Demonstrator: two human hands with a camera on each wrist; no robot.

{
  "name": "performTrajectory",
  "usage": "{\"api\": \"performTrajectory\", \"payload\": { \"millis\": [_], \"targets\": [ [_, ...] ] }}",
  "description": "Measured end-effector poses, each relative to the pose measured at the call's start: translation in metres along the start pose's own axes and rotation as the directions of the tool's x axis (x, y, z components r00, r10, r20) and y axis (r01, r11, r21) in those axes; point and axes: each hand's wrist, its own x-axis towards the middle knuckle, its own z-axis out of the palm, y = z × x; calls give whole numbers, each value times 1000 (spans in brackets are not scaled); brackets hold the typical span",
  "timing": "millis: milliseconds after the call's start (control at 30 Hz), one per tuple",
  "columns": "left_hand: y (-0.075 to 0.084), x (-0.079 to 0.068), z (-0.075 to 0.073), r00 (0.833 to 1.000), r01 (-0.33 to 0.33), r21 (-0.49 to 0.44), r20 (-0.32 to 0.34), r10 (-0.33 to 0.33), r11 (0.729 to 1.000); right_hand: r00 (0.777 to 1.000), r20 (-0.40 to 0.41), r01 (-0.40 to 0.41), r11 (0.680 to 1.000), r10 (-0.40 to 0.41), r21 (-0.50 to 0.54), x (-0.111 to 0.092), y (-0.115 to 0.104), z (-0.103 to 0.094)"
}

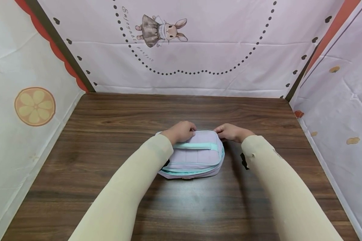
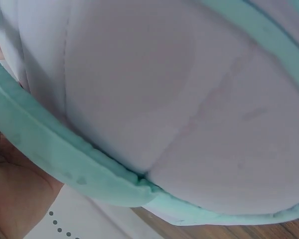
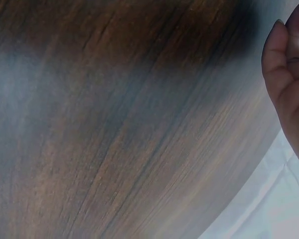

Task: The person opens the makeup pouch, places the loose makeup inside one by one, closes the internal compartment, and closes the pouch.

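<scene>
A lilac zippered pouch (image 1: pixel 196 155) with mint piping and a mint carry handle (image 1: pixel 196 146) lies on the wooden table (image 1: pixel 117 140). Its toothed zip (image 1: pixel 187 172) shows along the near side and right end. My left hand (image 1: pixel 180 131) grips the far edge, left of the middle, its fingertips mostly hidden. In the left wrist view the quilted pouch top (image 2: pixel 139 89) fills the picture, with part of the palm (image 2: pixel 20 194) beyond the handle. My right hand (image 1: pixel 231 132) pinches at the pouch's far right corner. In the right wrist view its bent fingers (image 3: pixel 276 59) show at the edge.
Printed white cloth walls stand at the back (image 1: pixel 199 57), left (image 1: pixel 6 144) and right (image 1: pixel 335 110) of the table. Dark straps show at both sleeve cuffs.
</scene>
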Motion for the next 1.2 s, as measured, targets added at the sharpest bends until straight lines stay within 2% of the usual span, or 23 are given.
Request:
{"api": "performTrajectory", "payload": {
  "millis": [100,167,267,467,700,933,1033,1200],
  "targets": [
    [1,1,1,1000,4,10,3,-4,1000,1000,18,8,1000,-8,18,-1,0,-1],
    [2,3,1,1000,7,14,10,-7,1000,1000,6,-16,1000,16,8,-1,-1,0],
    [3,5,3,1000,9,22,16,-9,1000,995,-58,-81,996,79,-39,-3,-7,6],
    [7,7,5,1000,10,58,19,-11,998,987,-127,-119,983,101,-142,-4,-13,8],
    [12,2,-1,999,40,104,31,-43,994,987,-157,-78,942,27,-326,-6,-24,10],
    [4,-2,-6,992,119,93,30,-122,989,975,-211,-35,878,-76,-477,-9,-31,12],
    [-2,-5,-7,987,159,89,21,-161,983,964,-254,-56,873,-80,-485,-9,-32,12],
    [-6,-9,-8,981,193,89,-14,-192,977,954,-289,-69,883,-77,-465,-11,-32,14]
  ]
}}
